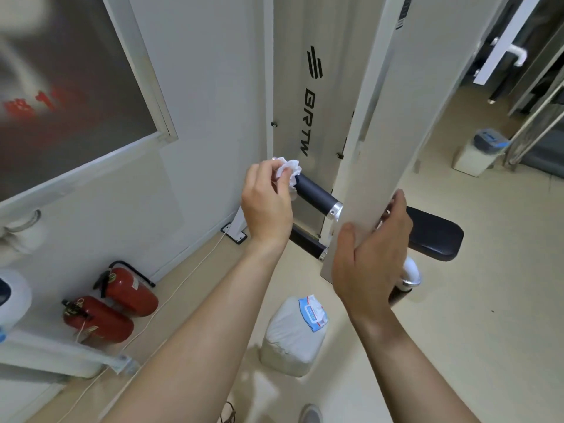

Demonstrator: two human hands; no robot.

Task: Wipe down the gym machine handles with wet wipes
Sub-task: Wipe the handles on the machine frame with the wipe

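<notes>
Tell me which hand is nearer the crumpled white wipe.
Left. The left hand pinches the wipe at the end of the dark grip; the right hand holds the white post, away to its right.

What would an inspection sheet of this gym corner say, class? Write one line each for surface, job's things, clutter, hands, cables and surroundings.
Surface: beige floor.
Job's things: wipe on the end of the dark handle; wipes pack on the floor.
Clutter: two red extinguishers by the wall.
Hands: left hand pinches the wipe; right hand grips the white post.
Cables: white cord on the floor along the wall.
Surroundings: black pad; framed panel on the wall.
</notes>
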